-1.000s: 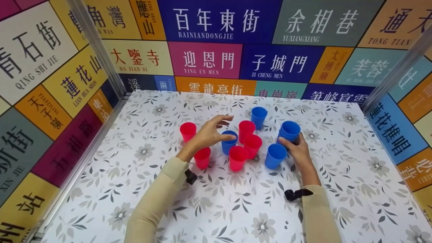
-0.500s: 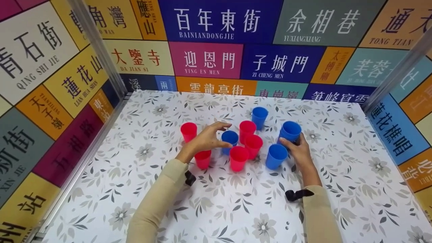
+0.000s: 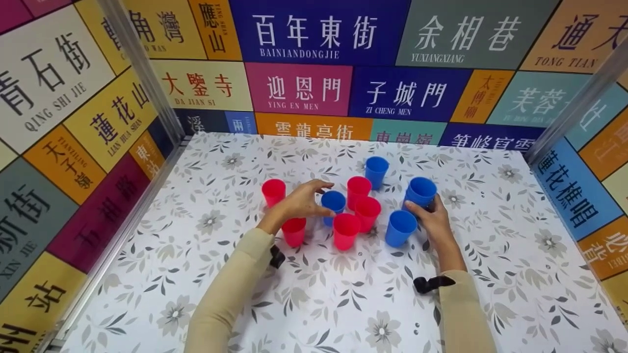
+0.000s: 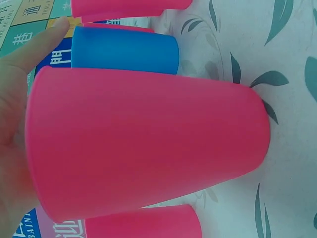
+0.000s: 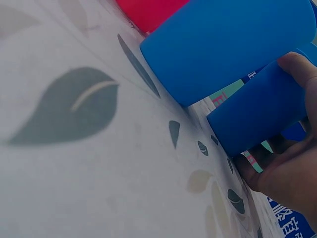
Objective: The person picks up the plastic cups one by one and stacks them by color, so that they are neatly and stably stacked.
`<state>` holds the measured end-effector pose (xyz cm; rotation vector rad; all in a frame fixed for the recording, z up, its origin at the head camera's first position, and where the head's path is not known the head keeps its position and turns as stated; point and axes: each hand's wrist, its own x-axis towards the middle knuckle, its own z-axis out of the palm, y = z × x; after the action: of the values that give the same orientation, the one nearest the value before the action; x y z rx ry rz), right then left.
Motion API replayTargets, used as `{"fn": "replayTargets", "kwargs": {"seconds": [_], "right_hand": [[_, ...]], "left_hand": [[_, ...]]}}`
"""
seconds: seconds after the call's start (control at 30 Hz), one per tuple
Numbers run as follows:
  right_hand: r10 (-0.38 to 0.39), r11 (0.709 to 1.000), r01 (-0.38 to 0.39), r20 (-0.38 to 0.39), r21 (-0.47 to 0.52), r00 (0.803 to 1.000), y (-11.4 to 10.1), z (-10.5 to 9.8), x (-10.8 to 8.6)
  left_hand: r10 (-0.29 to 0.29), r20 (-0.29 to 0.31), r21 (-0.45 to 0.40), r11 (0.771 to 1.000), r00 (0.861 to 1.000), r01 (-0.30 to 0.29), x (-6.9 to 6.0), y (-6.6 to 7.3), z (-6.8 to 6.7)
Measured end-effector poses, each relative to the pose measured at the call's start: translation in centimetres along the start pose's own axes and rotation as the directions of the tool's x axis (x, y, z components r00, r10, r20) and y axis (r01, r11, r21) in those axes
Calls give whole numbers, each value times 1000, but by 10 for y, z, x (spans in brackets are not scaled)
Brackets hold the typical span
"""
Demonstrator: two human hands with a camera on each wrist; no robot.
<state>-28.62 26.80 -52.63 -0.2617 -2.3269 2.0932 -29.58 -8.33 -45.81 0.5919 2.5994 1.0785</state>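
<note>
My left hand [image 3: 301, 200] is spread around a blue cup [image 3: 333, 202], thumb on the near side and fingers behind its rim; whether they touch it is hard to tell. In the left wrist view a red cup [image 4: 148, 139] hides much of that blue cup [image 4: 124, 49]. My right hand [image 3: 435, 218] grips a stack of blue cups [image 3: 421, 190] standing on the table, thumb on the near side and fingers around the far right. In the right wrist view the thumb presses the held cup [image 5: 262, 106], beside another blue cup [image 5: 228, 47].
Several red cups stand around the left hand, among them a near one [image 3: 346, 233], one at the left [image 3: 273, 192] and one below the wrist [image 3: 294, 232]. A blue cup [image 3: 377, 172] stands farther back, another [image 3: 401, 229] before the right hand. Printed walls enclose the flower-patterned table [image 3: 382, 314].
My left hand has come down around the blue cup, its thumb moving from above the rim to the near side. The right hand has kept its hold on the blue stack.
</note>
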Motion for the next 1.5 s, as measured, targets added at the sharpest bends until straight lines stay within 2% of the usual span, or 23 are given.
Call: {"fn": "replayTargets", "kwargs": {"seconds": [0.23, 0.47, 0.6, 0.73, 0.9, 0.97, 1.17, 1.37, 1.5], "right_hand": [[19, 1000, -19, -3, -3, 1000, 0, -1, 0], [19, 1000, -19, -9, -21, 1000, -1, -2, 1], [19, 1000, -19, -10, -16, 1000, -1, -2, 1], [21, 1000, -21, -8, -16, 1000, 0, -2, 0], [-4, 1000, 4, -7, -3, 1000, 2, -2, 1], [-18, 1000, 18, -6, 2, 1000, 3, -1, 1], [-17, 1000, 17, -6, -9, 1000, 3, -1, 1], [-3, 1000, 3, -9, -4, 1000, 3, -2, 1], [-1, 1000, 1, 10, 1, 1000, 3, -2, 1]], "left_hand": [[-55, 27, 11, 998, 998, 55, 7, -3, 1], [-41, 55, 20, 999, 998, 40, 12, -4, 1], [-58, 66, 8, 998, 996, 57, 14, -3, 1], [-68, 50, -18, 997, 996, 69, 15, -1, 1], [-28, 1, -50, 998, 1000, 28, 16, 3, -1], [-21, -15, -71, 997, 1000, 19, 16, 6, -3], [-45, -17, -113, 993, 999, 43, 16, 16, -9], [14, -55, -120, 993, 998, -21, 17, 33, -16], [22, -72, -136, 990, 997, -32, 16, 48, -17]]}}
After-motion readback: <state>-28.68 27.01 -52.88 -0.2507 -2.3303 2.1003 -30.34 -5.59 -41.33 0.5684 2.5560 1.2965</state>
